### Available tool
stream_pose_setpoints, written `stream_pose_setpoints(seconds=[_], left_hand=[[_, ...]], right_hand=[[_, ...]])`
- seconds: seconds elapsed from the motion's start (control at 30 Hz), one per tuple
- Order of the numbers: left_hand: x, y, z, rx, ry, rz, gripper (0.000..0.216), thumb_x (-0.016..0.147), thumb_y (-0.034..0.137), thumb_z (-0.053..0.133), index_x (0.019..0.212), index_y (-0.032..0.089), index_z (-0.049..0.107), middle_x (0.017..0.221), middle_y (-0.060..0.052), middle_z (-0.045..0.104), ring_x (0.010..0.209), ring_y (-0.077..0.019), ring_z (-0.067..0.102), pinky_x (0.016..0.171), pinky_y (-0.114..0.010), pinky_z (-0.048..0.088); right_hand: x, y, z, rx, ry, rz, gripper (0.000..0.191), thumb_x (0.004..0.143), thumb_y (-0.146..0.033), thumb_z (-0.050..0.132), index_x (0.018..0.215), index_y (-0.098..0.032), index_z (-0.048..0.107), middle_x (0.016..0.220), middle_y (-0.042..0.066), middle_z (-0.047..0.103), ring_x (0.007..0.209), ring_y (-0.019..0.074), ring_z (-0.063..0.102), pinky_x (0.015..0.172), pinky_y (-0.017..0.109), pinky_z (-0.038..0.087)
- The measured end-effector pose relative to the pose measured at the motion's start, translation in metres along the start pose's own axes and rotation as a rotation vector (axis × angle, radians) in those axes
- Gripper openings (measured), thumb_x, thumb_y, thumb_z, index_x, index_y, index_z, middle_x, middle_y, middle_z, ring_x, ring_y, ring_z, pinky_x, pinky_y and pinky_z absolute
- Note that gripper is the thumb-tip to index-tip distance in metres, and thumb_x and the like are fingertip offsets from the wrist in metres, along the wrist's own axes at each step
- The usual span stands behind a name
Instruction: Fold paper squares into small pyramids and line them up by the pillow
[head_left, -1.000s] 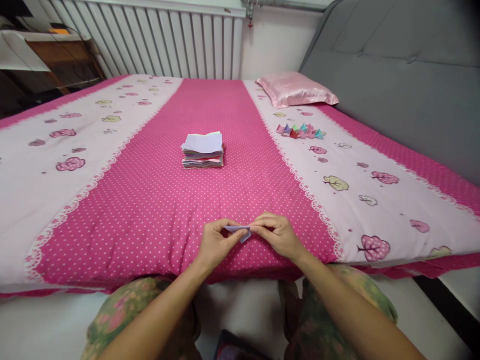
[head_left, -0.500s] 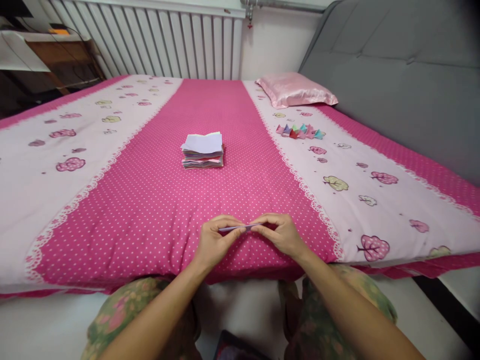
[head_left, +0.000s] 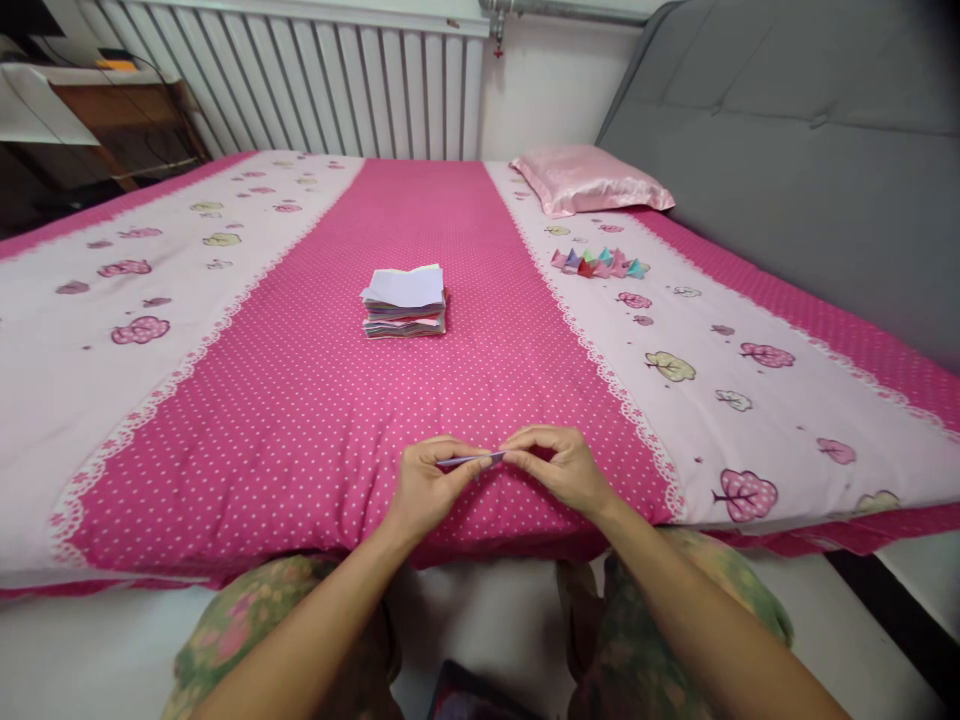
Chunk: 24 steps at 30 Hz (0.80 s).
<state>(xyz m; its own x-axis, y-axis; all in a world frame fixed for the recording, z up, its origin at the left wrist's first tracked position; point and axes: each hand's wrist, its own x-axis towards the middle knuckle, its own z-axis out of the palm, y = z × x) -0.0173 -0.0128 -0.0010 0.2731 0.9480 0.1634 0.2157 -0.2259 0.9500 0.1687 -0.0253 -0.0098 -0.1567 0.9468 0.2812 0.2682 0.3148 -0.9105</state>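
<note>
Between my two hands, over the near edge of the bed, is a small purple piece of folded paper [head_left: 466, 460], seen almost edge-on. My left hand [head_left: 435, 480] pinches it between thumb and fingers from the left. On the right, the thumb and fingertips of my right hand [head_left: 559, 465] close on the paper's other end. My fingertips hide much of the paper, so its exact folds cannot be made out. Farther off lies a stack of coloured paper sheets [head_left: 405, 302], a pale lilac one on top. Several small folded paper shapes [head_left: 600, 263] in mixed colours sit in rows to the right.
A pink dotted bedspread [head_left: 300, 400] with pale printed bands covers the bed. At the far right rests a pink satin pillow [head_left: 592, 180] near a grey padded headboard [head_left: 787, 170]. A white radiator [head_left: 322, 80] stands behind; a desk [head_left: 120, 110] is at far left.
My right fingertips have shifted slightly along the purple paper, and less of its right end shows. My left hand keeps its hold. The stack and the small folded shapes stay put.
</note>
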Motion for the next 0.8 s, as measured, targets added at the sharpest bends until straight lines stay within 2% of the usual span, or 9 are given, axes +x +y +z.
stream_pose_setpoints(seconds=[0.17,0.3,0.47,0.67,0.8], left_hand=[[0.001,-0.003,0.003,-0.043,-0.037,-0.052,0.009,0.069,0.026,0.069,0.071,0.018,0.073,0.07,-0.005,0.072,0.063,-0.0154,0.063,0.06,-0.025,0.05],[0.001,-0.006,0.006,-0.135,-0.034,-0.145,0.022,0.063,0.028,0.073,0.082,0.016,0.072,0.076,-0.005,0.072,0.064,-0.015,0.063,0.061,-0.025,0.05],[0.002,-0.01,0.007,-0.099,-0.083,-0.143,0.021,0.068,0.033,0.069,0.066,0.013,0.069,0.058,-0.002,0.065,0.051,-0.0099,0.053,0.05,-0.02,0.041],[0.003,-0.015,0.006,-0.078,-0.146,-0.147,0.023,0.071,0.034,0.064,0.066,0.012,0.068,0.054,0.001,0.058,0.048,-0.0077,0.045,0.047,-0.02,0.033],[0.002,-0.019,0.007,-0.07,-0.23,-0.162,0.022,0.072,0.034,0.063,0.069,0.012,0.069,0.056,0.0,0.059,0.049,-0.0085,0.046,0.048,-0.021,0.034]], right_hand=[[-0.001,-0.001,0.004,0.019,0.002,0.065,0.011,0.072,-0.028,0.069,0.078,-0.019,0.071,0.075,0.004,0.071,0.069,0.0165,0.065,0.066,0.029,0.051],[-0.001,0.002,0.008,0.13,0.037,0.111,0.011,0.071,-0.029,0.069,0.073,-0.019,0.069,0.069,0.003,0.07,0.063,0.0149,0.063,0.062,0.028,0.05],[0.0,0.004,0.009,0.252,0.127,0.141,0.012,0.07,-0.03,0.07,0.071,-0.018,0.067,0.067,0.002,0.068,0.061,0.0133,0.062,0.059,0.026,0.049],[-0.002,0.006,0.008,0.198,0.121,0.099,0.012,0.073,-0.03,0.068,0.075,-0.018,0.068,0.072,0.002,0.069,0.066,0.0138,0.062,0.064,0.026,0.05],[-0.002,0.005,0.007,0.152,0.084,0.096,0.011,0.074,-0.03,0.066,0.076,-0.019,0.069,0.072,0.002,0.07,0.066,0.0145,0.063,0.062,0.026,0.05]])
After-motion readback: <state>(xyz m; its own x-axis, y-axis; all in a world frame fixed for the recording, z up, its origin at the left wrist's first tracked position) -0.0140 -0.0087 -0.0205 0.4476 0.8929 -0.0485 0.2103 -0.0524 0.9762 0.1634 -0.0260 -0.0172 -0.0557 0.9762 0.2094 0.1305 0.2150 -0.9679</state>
